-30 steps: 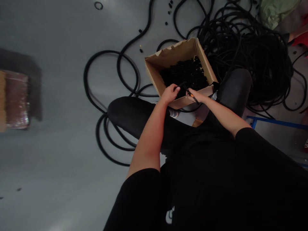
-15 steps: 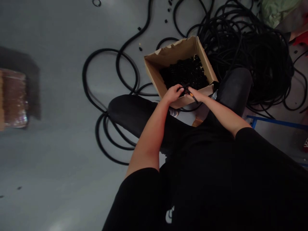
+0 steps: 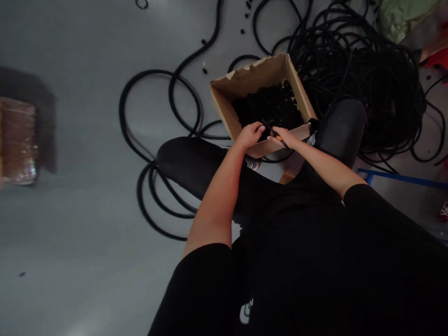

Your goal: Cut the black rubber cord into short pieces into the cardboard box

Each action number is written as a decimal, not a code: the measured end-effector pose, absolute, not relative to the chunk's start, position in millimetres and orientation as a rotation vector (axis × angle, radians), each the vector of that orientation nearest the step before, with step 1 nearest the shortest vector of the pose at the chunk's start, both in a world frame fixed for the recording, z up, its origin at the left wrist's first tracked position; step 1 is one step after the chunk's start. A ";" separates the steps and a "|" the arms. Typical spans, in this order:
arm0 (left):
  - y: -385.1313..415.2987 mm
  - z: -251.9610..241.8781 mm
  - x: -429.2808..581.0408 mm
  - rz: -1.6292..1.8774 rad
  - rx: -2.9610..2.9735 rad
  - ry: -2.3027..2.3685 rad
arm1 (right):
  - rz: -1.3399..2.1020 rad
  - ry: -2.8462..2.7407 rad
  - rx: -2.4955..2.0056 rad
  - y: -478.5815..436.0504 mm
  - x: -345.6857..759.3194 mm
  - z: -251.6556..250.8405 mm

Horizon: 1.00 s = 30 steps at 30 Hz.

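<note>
My left hand (image 3: 249, 135) is closed in a pinch over the near side of an open cardboard box (image 3: 255, 75). Whatever dark thing its fingers hold is too small to name against the black contents. Just across from it, my right hand (image 3: 284, 137) grips scissors (image 3: 279, 138) with orange and black handles. Their dark blades point up and left, close to my left fingertips. Many small black pieces (image 3: 266, 105) fill the bottom of the box, which stands in front of my legs.
A large tangle of black hose (image 3: 381, 84) lies right of the box; looser loops (image 3: 121, 107) spread left. Small black bits (image 3: 205, 71) dot the floor. A blue bar (image 3: 409, 178) is at right, a plastic-wrapped package (image 3: 19, 142) at far left, a pale green bag (image 3: 402, 18) upper right.
The scissors' blades have swung slightly up and apart from my left fingers, and now show more clearly. Both hands stay over the box's near side.
</note>
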State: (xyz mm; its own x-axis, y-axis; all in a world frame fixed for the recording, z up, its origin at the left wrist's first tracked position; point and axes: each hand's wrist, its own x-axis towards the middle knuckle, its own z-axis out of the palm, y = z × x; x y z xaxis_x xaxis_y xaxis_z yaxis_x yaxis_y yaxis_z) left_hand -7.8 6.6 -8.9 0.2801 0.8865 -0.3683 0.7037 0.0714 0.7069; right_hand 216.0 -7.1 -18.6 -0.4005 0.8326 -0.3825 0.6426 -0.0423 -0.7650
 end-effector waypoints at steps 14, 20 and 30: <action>7.6 -15.1 -9.9 0.060 1.732 1.417 | 1.648 -1.879 -1.567 -9.5 219.2 -15.0; 7.3 -26.4 -11.1 0.123 1.722 1.399 | 1.586 -1.931 -1.536 -7.4 217.1 -15.5; 11.3 -28.3 -15.4 0.271 1.628 1.451 | 1.459 -1.993 -1.648 -2.3 219.9 -2.7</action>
State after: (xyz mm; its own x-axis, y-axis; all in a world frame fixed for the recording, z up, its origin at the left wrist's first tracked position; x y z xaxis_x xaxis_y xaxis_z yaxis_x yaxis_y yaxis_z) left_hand -15.4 11.3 -28.3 0.2845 0.8760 -0.3894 0.6761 0.1046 0.7294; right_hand 219.9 -2.3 -2.7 -0.3739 0.8237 -0.4263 0.6551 -0.0909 -0.7500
